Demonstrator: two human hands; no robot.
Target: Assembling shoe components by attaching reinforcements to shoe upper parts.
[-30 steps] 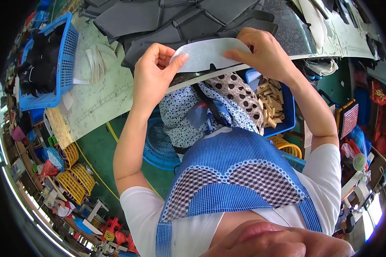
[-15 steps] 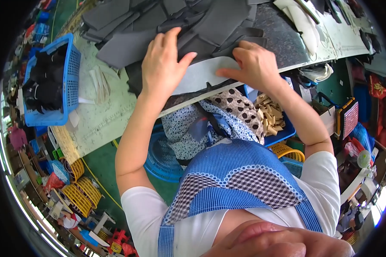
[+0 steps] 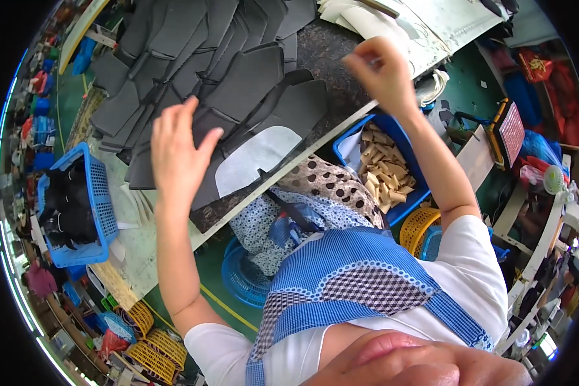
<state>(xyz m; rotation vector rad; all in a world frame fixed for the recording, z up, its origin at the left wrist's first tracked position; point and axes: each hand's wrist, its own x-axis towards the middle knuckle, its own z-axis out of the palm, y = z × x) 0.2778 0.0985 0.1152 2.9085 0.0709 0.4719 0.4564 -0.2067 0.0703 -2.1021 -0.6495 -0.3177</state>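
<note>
A white rounded piece (image 3: 257,157) lies flat on a dark grey panel (image 3: 296,109) near the table's front edge. My left hand (image 3: 180,145) is over the left side of that panel, fingers stretched and thumb apart, holding nothing I can see. Raised to the right, off the grey pieces, is my right hand (image 3: 386,74). Its fingers are loosely bent and a little blurred, with a gap inside them and nothing visible in its grasp. Beyond both hands, many overlapping dark grey cut pieces (image 3: 180,32) are spread in layers over the dark tabletop.
White cut pieces (image 3: 363,22) lie at the far right of the table (image 3: 431,55). A blue basket of black items (image 3: 100,193) stands at the left. Below the front edge are a blue bin (image 3: 415,193) holding tan pieces and a round blue basket (image 3: 238,276).
My view has turned, so the table appears tilted. My right hand has lifted off the white piece toward the right. My left hand has come away from the white piece's edge to the left.
</note>
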